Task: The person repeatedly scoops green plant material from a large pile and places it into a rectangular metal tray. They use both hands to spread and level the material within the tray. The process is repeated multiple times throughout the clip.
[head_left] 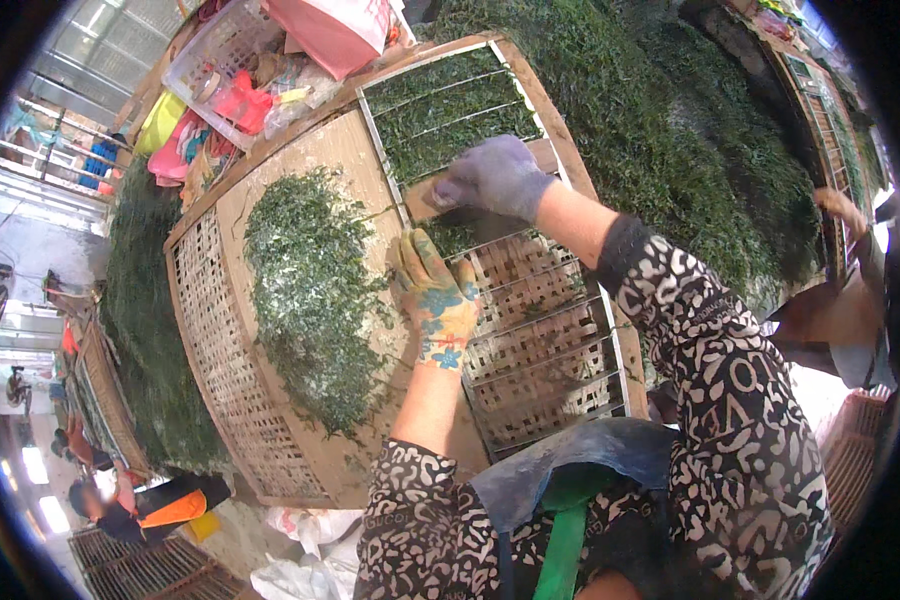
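Note:
My right hand [500,178], in a purple-grey knit glove, is closed on a flat wooden slat [425,203] that lies across a metal frame [490,240] with thin crossbars. Beyond the slat, shredded green leaves [450,110] fill the frame's far part. Nearer me, the bare woven tray [530,350] shows between the bars. My left hand [435,300], in a yellow-orange glove with blue flowers, rests with fingers stretched along the frame's left side, holding nothing visible. Left of it, a heap of shredded green leaves [315,290] mixed with white bits lies on a wooden board [355,150].
A pale plastic basket [195,70] with cloths and a pink bag [330,30] stands at the far left. Large green leaf heaps [650,130] spread beyond the tray. Other people work at the lower left, and a person's hand [840,208] shows at the right.

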